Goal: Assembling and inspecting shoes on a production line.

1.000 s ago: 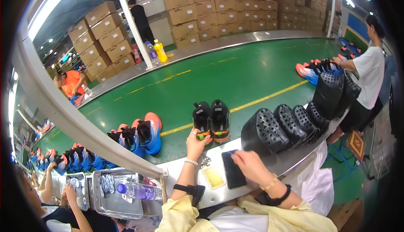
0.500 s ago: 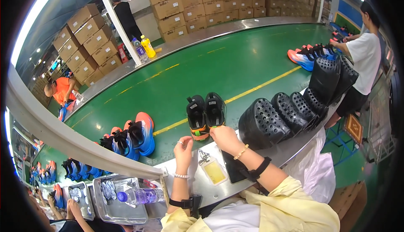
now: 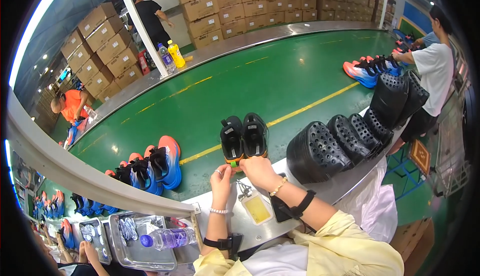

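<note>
A pair of black sneakers point(image 3: 244, 137) with orange and green at the near end stands on the green belt in front of me. My left hand point(image 3: 220, 180) is at the near end of the left sneaker, thumb and fingertips pinched together. Beside it, my right hand point(image 3: 259, 172) is closed, its fingers curled down at the near end of the pair and hiding part of it. The fingertips of both hands almost meet. Whatever lies between them is too small to make out.
Black perforated clogs point(image 3: 320, 151) line the right edge. Blue-and-coral sneakers point(image 3: 167, 162) stand left on the green belt point(image 3: 200, 106). Below are a badge point(image 3: 257, 209), a metal tray point(image 3: 145, 256) and a bottle point(image 3: 170, 237). A slanted white post point(image 3: 100, 171) crosses the left. Co-workers stand around.
My right hand has moved left and slightly down, and my left hand slightly right, bringing their fingertips together at the sneakers. The person at the back has turned, with an arm out.
</note>
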Tool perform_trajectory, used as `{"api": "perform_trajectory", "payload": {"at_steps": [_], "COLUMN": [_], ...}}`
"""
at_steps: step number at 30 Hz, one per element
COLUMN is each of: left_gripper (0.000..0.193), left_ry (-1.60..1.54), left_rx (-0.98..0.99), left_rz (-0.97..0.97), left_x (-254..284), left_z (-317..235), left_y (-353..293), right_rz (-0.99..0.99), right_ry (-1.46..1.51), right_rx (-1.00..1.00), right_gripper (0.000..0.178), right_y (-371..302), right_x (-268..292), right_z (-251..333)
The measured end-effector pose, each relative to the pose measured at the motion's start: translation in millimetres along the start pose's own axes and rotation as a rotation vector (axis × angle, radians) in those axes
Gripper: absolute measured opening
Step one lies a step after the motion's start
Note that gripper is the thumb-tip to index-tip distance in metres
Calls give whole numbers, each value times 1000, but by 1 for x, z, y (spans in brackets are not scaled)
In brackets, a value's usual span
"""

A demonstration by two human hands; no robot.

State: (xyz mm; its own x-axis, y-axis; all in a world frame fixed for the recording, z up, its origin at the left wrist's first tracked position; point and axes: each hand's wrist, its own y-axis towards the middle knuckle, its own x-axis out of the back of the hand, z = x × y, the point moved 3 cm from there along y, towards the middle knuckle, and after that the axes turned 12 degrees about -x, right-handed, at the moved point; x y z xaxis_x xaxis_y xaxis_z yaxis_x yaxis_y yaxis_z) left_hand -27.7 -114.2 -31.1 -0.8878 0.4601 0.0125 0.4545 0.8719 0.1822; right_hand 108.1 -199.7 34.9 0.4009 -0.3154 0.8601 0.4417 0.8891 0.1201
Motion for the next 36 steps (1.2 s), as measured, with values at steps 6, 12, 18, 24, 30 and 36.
{"api": "perform_trajectory", "payload": {"at_steps": [6,12,18,24,30,36], "left_gripper": [18,16,17,14,12,13], "left_ry": [-104,-191,-266,-356,-364,-197], "left_rx": [-4,42,69,-112,-177,-14], "left_rz": [-20,-111,-107,-329,-239,-31], "left_x": [2,8,12,19,31,39], "left_z": [-3,-9,0,-23,-38,-40], "left_y": [2,2,3,-6,-12,-30], "right_rz": [36,73,71,176,391,218], "right_ry": [28,132,145,264,678,881], "right_rx": [12,11,5,-1,-63,-229], "right_gripper": [21,21,22,23,16,20], "right_y": [6,5,4,-2,1,-5], "right_x": [-11,-9,-15,-16,-35,-30], "right_z": [6,14,19,19,17,26]}}
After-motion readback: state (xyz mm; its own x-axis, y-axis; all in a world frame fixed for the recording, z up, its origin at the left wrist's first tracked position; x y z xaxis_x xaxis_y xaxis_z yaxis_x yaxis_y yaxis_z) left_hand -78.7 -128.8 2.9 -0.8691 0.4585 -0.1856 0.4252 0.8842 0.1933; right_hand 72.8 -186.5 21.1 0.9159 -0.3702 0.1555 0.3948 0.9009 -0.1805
